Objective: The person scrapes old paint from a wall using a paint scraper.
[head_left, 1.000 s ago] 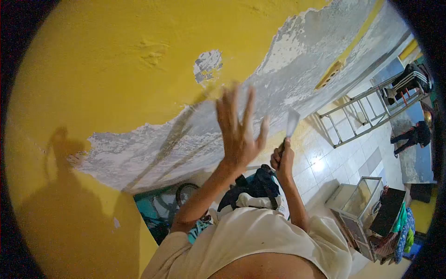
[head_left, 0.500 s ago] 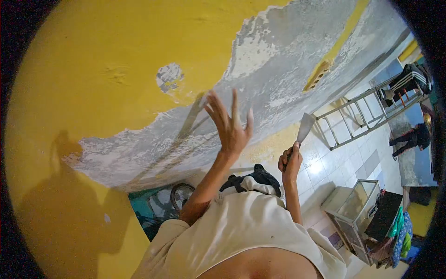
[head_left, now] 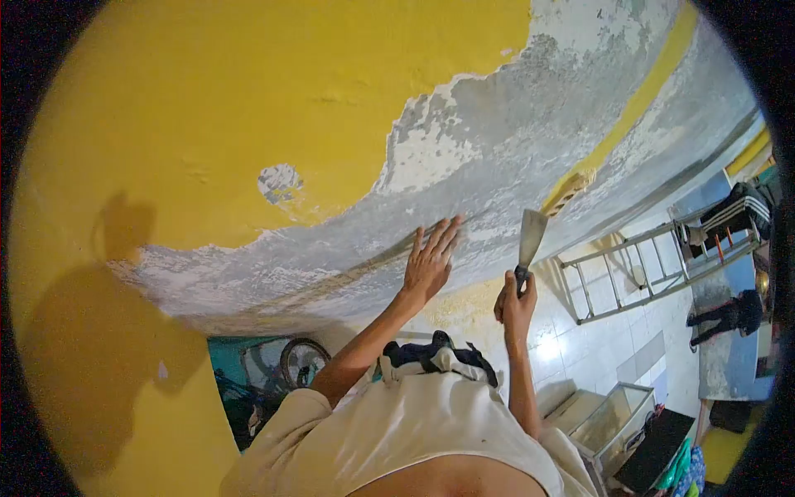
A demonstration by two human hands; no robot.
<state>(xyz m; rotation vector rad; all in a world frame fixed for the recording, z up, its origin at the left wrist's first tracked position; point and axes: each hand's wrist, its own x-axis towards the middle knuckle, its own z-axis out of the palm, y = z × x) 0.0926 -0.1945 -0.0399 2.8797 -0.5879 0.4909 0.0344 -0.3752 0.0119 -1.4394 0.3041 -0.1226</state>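
Here, at the centre of the frame, the left hand (head_left: 431, 263) lies flat with fingers spread on the bare grey patch of the wall (head_left: 497, 157), while just right of it the right hand (head_left: 515, 305) is closed round the handle of a scraper (head_left: 529, 236), blade up and close to the wall. At lower right a glass box (head_left: 598, 422) stands on the tiled floor (head_left: 613, 348), its contents hard to make out; a ladder (head_left: 646, 265) leans at right, partly cut off.

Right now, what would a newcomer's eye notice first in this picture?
The bright yellow wall with a wide band of bare grey plaster scraped across its middle. Below it, the left hand lies flat on the plaster, and the right hand holds a scraper upright beside it.
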